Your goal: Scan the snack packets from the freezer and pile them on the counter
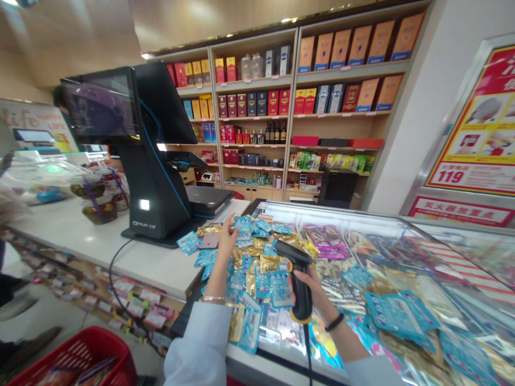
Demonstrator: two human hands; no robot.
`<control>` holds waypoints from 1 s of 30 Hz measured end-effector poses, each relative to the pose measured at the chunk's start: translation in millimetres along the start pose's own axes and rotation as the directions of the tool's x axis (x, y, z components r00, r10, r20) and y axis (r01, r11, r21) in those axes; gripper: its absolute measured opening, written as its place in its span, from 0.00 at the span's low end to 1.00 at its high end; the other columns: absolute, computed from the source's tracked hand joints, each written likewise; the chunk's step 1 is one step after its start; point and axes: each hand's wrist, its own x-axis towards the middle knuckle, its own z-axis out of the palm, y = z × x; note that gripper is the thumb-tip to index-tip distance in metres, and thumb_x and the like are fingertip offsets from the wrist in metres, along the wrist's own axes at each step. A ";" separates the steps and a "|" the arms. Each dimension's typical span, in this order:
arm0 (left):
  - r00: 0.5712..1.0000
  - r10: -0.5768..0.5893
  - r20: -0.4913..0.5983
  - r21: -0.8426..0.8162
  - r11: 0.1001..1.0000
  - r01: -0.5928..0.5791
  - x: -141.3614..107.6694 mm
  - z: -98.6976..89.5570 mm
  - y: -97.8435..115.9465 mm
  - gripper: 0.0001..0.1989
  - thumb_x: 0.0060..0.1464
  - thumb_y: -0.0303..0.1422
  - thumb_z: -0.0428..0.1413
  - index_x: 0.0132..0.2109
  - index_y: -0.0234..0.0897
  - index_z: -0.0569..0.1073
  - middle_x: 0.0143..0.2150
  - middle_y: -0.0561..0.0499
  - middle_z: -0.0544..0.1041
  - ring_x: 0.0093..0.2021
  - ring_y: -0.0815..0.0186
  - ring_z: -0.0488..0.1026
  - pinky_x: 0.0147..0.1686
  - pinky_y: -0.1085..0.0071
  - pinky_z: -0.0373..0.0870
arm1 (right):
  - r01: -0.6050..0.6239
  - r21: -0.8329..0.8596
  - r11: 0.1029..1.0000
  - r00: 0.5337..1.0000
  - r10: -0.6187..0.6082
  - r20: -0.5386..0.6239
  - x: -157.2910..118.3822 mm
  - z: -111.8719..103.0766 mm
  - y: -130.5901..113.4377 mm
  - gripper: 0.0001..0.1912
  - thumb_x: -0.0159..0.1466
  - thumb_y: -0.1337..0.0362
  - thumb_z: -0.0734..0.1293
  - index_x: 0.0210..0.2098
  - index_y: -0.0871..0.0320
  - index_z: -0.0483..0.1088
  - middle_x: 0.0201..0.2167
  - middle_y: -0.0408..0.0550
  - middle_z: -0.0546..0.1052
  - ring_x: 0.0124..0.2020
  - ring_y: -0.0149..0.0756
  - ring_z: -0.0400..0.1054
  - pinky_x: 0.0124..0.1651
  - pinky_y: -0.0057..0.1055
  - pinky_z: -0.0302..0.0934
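My right hand is wrapped round the handle of a black barcode scanner, whose head points left over a pile of small packets. Beside its fingers lies a blue packet. Farther left and back, my left hand has its fingers closed on the edge of another blue packet. Beneath both hands, blue and gold packets are heaped on the glass-topped case. A phone lies partly covered among packets to the left of my left hand.
A checkout terminal stands on the white counter at left, near jars. More packets are piled on the glass at right. A red basket is at lower left. Shelves of boxes line the back wall.
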 end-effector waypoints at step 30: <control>0.981 0.122 -0.150 -0.037 0.991 -0.129 -6.1 4.8 22.6 0.15 0.56 0.33 0.52 0.46 0.35 0.78 0.43 0.45 0.77 0.42 0.61 0.72 0.45 0.64 0.69 | -0.034 -0.044 0.998 0.999 0.033 -0.010 -1.0 -1.3 6.9 0.22 0.50 0.50 0.74 0.32 0.56 0.63 0.18 0.40 0.73 0.12 0.32 0.65 0.12 0.26 0.60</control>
